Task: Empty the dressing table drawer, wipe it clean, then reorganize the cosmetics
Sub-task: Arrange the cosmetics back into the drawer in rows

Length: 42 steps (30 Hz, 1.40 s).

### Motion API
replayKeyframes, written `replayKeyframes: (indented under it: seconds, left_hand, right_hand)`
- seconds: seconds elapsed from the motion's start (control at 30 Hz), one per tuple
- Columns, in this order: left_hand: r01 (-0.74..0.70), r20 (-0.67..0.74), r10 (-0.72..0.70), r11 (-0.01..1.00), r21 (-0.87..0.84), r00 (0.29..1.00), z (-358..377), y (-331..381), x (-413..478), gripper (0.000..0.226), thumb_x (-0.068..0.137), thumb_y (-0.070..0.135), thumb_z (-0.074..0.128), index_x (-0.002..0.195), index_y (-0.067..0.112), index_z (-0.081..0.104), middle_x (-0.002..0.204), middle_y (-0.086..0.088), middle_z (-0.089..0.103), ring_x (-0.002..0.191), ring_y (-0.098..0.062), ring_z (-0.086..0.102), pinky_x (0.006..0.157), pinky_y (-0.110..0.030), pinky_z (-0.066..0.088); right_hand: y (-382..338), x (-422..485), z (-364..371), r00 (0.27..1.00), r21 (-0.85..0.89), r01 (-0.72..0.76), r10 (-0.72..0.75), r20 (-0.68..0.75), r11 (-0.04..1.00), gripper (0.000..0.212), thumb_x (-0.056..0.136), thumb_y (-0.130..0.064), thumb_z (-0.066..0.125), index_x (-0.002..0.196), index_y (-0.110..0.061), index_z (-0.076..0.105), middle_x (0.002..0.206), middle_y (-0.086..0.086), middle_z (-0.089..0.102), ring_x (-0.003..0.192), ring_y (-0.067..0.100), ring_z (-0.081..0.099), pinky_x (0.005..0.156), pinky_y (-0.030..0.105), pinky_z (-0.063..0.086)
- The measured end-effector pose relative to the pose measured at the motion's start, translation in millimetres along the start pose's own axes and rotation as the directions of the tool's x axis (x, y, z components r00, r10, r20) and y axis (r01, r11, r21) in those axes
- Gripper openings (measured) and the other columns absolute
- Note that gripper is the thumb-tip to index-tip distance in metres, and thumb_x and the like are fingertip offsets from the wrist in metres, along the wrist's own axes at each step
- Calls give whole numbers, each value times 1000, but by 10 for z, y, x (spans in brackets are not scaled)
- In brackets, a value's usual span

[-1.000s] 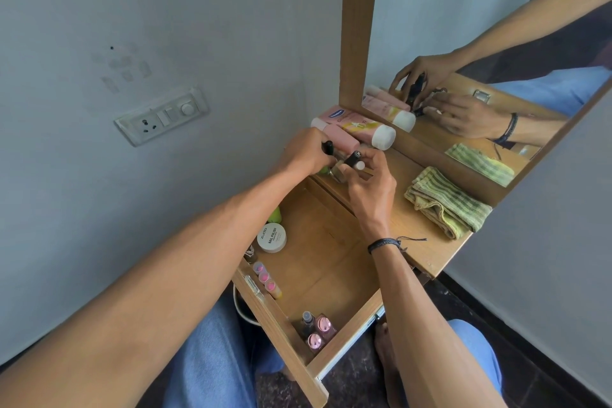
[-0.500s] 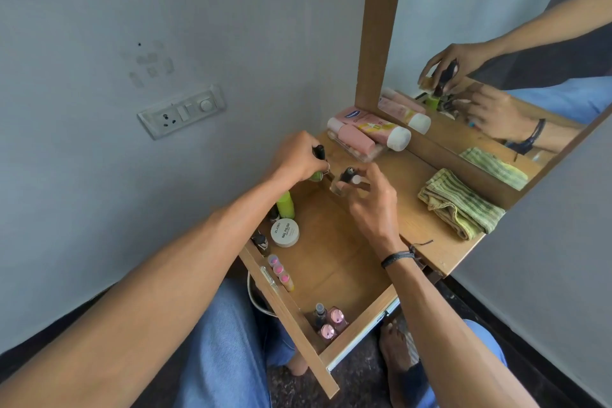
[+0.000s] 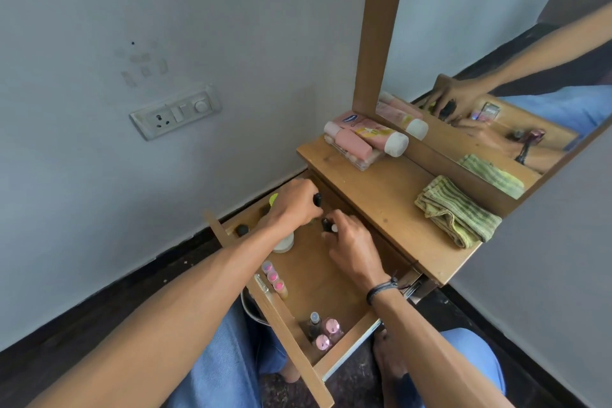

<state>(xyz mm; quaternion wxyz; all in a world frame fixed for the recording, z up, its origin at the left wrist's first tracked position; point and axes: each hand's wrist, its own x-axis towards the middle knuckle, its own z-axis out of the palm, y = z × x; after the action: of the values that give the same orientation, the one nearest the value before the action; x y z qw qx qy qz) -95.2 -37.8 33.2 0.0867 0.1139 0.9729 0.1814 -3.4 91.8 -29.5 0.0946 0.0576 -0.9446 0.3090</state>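
**Hands.** The left hand (image 3: 294,207) is curling its fingers round a black-capped bottle (image 3: 317,199). Only the cap is showing, the body being hidden in the fist. The right hand (image 3: 352,242) is pinching a small dark bottle (image 3: 328,225) between thumb and fingertips, just beside the left. Both hands are working low over the back of the open drawer (image 3: 298,351), close under the tabletop's front edge. Whether either bottle is resting on the drawer floor cannot be told.

**Drawer contents.**
- A white jar (image 3: 285,244) is lying partly under the left wrist.
- A green tube (image 3: 273,199) and a dark little pot (image 3: 242,229) are sitting along the wall-side edge.
- Three pink-capped tubes (image 3: 273,276) are lying against the front panel.
- Three nail-polish bottles (image 3: 323,329) are standing together in the front corner nearest the person's knees.

**Tabletop.** On the tabletop (image 3: 381,195), pink bottles (image 3: 364,139) are lying stacked at the back left corner against the mirror frame (image 3: 381,26). A striped cloth (image 3: 457,212) is sitting folded toward the right edge.

**Handling, as judged.**
- The small bottles are looking light, rigid, smooth and probably glass, so liable to slip and to chip if knocked together. Hold is best taken round the body below the cap, since a cap alone may be loose.
- The jar is calling for a grip across its sides.
- The tubes, being softer, are tolerating a gathered handful.
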Motion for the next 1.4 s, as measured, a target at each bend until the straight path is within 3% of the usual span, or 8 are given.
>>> replayKeyframes:
  seconds: [0.17,0.37,0.6,0.73,0.87,1.1,1.27,1.4]
  left_hand:
    - [19,-15,-18,999,26,1000,171,6,69,12,84,22,74,84,10,69,94,-9,71,87,-31,70,71,-39,58]
    - [27,-26,-25,998,64,999,273,43,220,18,95,14,64,108,3,66,120,-18,65,107,-40,65,84,-43,54]
    - [31,8,-31,996,86,999,332,37,309,16,97,13,59,107,1,63,119,-21,65,108,-43,64,82,-44,52]
    - [2,17,-3,995,96,1000,342,14,302,15,98,12,58,106,1,62,119,-21,64,106,-42,64,79,-40,49]
    - [-11,52,5,994,107,999,281,9,309,18,96,11,61,111,1,61,127,-20,60,112,-41,62,86,-41,50]
    - [-39,117,23,989,140,993,128,10,288,34,90,6,63,124,6,61,139,-12,50,118,-36,57,88,-38,49]
    - [-74,124,54,985,155,991,-23,-40,270,50,86,1,73,133,10,58,139,-8,52,118,-32,59,91,-40,52]
    - [-97,81,86,986,139,993,-68,-142,277,44,86,-4,71,126,13,64,134,-9,56,112,-31,62,84,-35,51]
  right_hand:
    - [28,149,56,988,147,-152,150,28,977,30,95,-5,62,121,-14,52,106,8,67,94,26,63,71,38,51]
    - [72,179,164,985,221,-172,173,17,960,29,97,-8,63,122,-17,52,109,6,68,99,23,64,78,37,53]
    - [123,215,193,971,257,-239,234,51,936,34,95,-15,68,127,-17,58,121,7,66,112,22,61,88,31,47]
    - [108,217,186,967,262,-254,248,56,931,40,95,-13,69,132,-16,56,124,7,65,113,21,61,86,26,42]
    - [93,206,173,965,276,-263,257,58,925,36,95,-12,68,129,-16,57,118,5,66,106,18,61,80,26,41]
    - [91,166,155,953,317,-300,300,48,900,36,94,-14,69,126,-20,55,110,3,67,98,19,63,75,32,49]
    - [86,146,113,949,317,-306,313,32,897,47,95,-1,60,138,-17,54,120,6,67,101,10,57,79,23,43]
    - [85,134,104,951,286,-298,309,7,911,56,92,10,50,143,-15,53,126,12,67,104,15,60,81,23,44]
